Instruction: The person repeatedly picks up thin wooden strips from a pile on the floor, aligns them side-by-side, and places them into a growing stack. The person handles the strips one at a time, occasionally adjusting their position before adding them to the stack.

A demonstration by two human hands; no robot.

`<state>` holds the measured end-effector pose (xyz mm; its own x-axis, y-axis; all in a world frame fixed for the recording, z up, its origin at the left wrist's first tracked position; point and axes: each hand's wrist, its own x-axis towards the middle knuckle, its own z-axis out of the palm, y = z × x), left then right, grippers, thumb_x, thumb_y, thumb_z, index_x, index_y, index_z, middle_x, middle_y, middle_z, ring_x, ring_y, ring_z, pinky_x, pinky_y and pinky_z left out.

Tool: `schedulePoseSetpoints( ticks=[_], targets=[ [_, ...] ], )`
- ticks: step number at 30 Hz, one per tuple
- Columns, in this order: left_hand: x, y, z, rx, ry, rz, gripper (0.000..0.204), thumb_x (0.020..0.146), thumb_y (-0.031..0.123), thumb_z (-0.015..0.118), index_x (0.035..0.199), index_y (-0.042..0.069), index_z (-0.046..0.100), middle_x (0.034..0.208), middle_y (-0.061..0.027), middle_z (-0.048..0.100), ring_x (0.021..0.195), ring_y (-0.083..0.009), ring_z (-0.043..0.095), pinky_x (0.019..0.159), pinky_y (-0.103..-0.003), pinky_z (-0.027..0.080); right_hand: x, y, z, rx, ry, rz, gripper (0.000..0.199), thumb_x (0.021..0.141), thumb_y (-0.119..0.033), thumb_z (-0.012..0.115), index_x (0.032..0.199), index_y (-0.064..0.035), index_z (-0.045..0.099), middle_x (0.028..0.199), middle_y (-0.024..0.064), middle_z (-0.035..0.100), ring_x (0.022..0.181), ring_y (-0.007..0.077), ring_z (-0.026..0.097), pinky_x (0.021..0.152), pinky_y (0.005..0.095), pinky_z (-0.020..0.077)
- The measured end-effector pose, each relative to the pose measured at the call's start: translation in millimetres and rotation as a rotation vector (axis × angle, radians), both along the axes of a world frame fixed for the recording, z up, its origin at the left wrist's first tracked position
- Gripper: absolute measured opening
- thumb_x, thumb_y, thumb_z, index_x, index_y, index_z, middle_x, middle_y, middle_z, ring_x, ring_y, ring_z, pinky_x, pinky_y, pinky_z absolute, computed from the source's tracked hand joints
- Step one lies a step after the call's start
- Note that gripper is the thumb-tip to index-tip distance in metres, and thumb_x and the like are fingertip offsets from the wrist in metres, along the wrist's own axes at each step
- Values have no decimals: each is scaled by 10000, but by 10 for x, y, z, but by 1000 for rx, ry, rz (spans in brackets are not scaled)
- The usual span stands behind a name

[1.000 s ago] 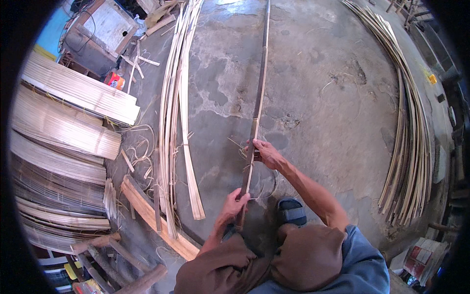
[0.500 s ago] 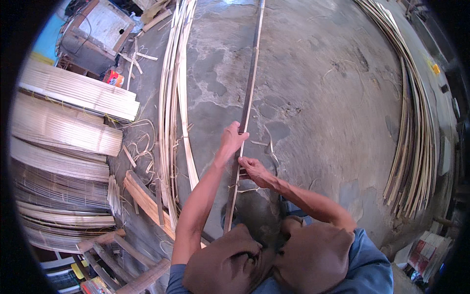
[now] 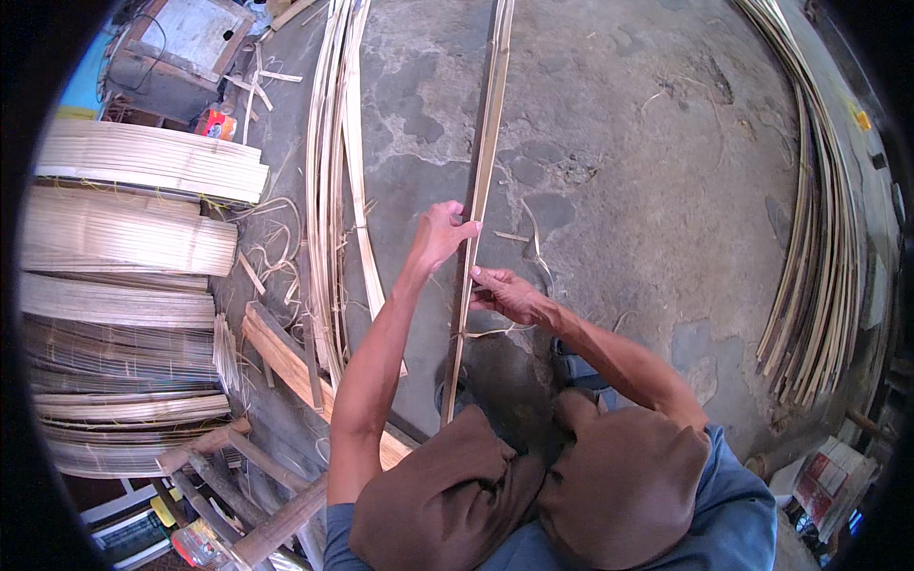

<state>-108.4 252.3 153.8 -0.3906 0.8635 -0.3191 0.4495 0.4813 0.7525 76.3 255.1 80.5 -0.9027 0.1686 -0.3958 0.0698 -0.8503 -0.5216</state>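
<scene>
We grip the long bamboo strip with our left hand and right hand, bare concrete floor lying open beyond.

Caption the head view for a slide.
Both hands, left hand above right hand, grip a long bamboo strip over the concrete floor.

Bare concrete floor lies open to the right of the long strip, as far as the curved strips along the right edge. Left of it, a narrow floor lane runs up to a bundle of strips, which closes that side. Beyond, stacked mats and a plank crowd the left. The left hand and right hand close around the long strip, one above the other. Loose shavings lie just right of the hands.
</scene>
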Motion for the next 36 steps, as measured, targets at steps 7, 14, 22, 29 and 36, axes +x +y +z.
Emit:
schedulePoseSetpoints(
  ticks=[7, 14, 22, 29, 36],
  targets=[
    [88, 74, 37, -58, -38, -18, 355, 787, 179, 696, 1004, -85, 602, 830, -130, 654, 698, -221, 659, 633, -353, 547, -49, -68, -74, 344, -7, -50, 321, 1033, -279, 460, 1063, -9, 631, 930, 24, 641, 837, 117, 618, 786, 307, 535],
    [151, 64, -41, -88, -714, 104, 370, 870, 42, 606, 1175, -77, 433, 948, -183, 623, 828, -260, 676, 734, -355, 603, 44, -161, -115, 312, -54, -110, 330, 1045, -255, 414, 988, 7, 606, 887, 17, 613, 794, 105, 585, 761, 305, 524],
    [47, -74, -193, -27, -996, 184, 335, 878, 42, 628, 1150, -39, 449, 1012, -194, 608, 882, -299, 674, 822, -409, 595, 207, -162, 243, 828, -324, -205, 333, 1044, -282, 398, 1150, -16, 569, 760, 40, 566, 677, 122, 559, 653, 301, 508],
    [63, -70, -176, -27, -1046, 128, 340, 880, 39, 619, 1162, -40, 447, 1044, -199, 597, 926, -298, 662, 846, -424, 591, 79, 79, 441, 637, -114, 497, 372, 1025, -256, 363, 1329, -53, 432, 720, 30, 549, 585, 127, 546, 548, 307, 515],
    [100, -94, -64, -60, -1024, 142, 335, 861, 19, 607, 1155, -36, 456, 1050, -180, 577, 931, -276, 652, 843, -407, 592, -201, 364, 328, 306, 6, 1008, 282, 1000, -265, 486, 1221, -88, 488, 751, 0, 571, 616, 105, 579, 527, 291, 542]
  ],
)
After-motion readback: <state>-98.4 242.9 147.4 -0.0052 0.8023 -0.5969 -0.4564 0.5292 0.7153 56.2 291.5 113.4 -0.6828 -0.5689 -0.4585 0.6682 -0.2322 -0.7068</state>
